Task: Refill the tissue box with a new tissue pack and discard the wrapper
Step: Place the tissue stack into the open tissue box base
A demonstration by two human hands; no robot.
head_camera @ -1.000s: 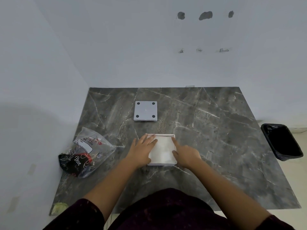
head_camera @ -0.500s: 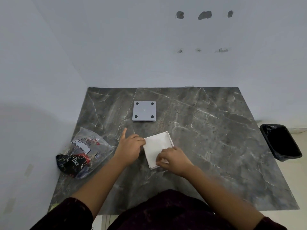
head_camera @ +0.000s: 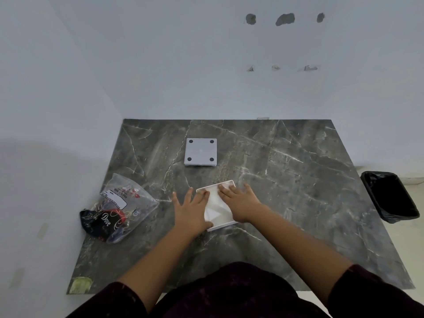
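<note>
We've got both palms flat and fingers spread on the white tissue box (head_camera: pixel 216 207), left hand (head_camera: pixel 191 208) on its left edge, right hand (head_camera: pixel 238 203) over the right, likely pressing the tissues down. The gray lid (head_camera: pixel 200 152) waits farther back; the emptied wrapper (head_camera: pixel 119 207) lies left, the bin (head_camera: pixel 390 196) far right.

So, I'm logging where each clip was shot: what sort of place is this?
Probably a plain room at home, bare of furnishing: a dark marble table in the corner of patched white walls, and a lined bin on the floor beside it.
</note>
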